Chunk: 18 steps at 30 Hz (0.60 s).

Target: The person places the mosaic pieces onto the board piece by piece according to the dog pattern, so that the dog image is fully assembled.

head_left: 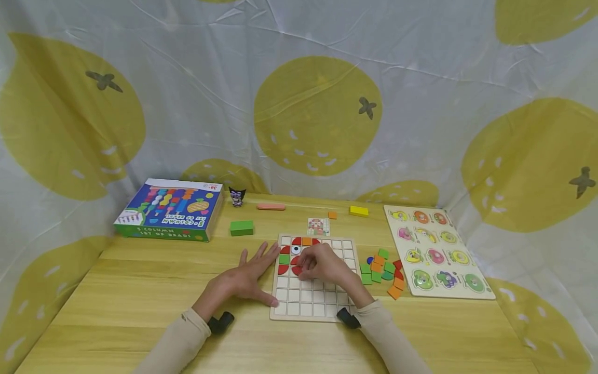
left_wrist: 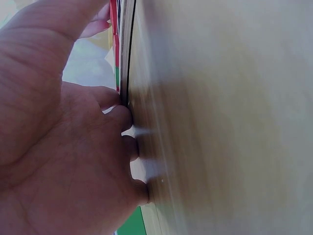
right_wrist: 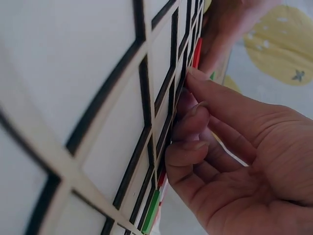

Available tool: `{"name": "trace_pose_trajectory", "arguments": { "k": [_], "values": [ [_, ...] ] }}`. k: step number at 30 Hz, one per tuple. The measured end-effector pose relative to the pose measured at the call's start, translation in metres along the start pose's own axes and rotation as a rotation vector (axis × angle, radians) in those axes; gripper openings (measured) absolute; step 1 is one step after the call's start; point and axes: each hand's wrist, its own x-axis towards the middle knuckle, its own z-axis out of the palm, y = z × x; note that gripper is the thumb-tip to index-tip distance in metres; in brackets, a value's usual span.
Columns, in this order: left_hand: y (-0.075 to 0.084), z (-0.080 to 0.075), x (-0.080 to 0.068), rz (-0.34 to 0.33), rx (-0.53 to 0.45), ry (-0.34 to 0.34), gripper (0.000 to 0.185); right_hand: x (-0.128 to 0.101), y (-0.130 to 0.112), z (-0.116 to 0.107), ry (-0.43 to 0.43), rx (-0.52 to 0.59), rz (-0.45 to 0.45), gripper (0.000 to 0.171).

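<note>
Grid board (head_left: pixel 312 298), a pale wooden tray of square cells, lies flat on the wooden table (head_left: pixel 140 291) straight ahead of the person, and every place below is given from it. Its top left corner is partly filled: red quarter-round pieces (head_left: pixel 283 269), a green square tile (head_left: pixel 284 258), an orange tile (head_left: pixel 306 241) and a small white eye piece (head_left: pixel 296 250). The right hand (head_left: pixel 322 266) rests over that filled corner with its fingers curled down onto the cells; the right wrist view shows the fingertips (right_wrist: pixel 195 110) pressed against the board's surface, but whether they pinch a piece cannot be told. The left hand (head_left: pixel 249 278) lies flat on the table against the board's left edge, fingers straight and spread, holding nothing. Just right of the board sits a loose heap of green, orange and red tiles (head_left: pixel 383 271), and further right a fruit peg puzzle (head_left: pixel 436 252). Behind the board lie a small pattern card (head_left: pixel 318 227), a yellow block (head_left: pixel 358 211) and a pink bar (head_left: pixel 271 206). To the board's back left are a green block (head_left: pixel 241 228) and a blue bead-set box (head_left: pixel 170 215).
</note>
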Motion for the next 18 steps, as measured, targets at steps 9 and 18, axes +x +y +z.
{"name": "trace_pose_trajectory", "arguments": {
  "k": [9, 18],
  "values": [
    [0.0005, -0.0004, -0.0017, 0.009, 0.001, 0.005, 0.131, 0.0017, -0.0028, 0.0055, 0.034, -0.077, -0.024, 0.013],
    [-0.0015, 0.0004, -0.0001, 0.001, 0.014, -0.003, 0.131, 0.0023, -0.0035, 0.0087, 0.04, -0.139, 0.004, 0.014]
  ]
}}
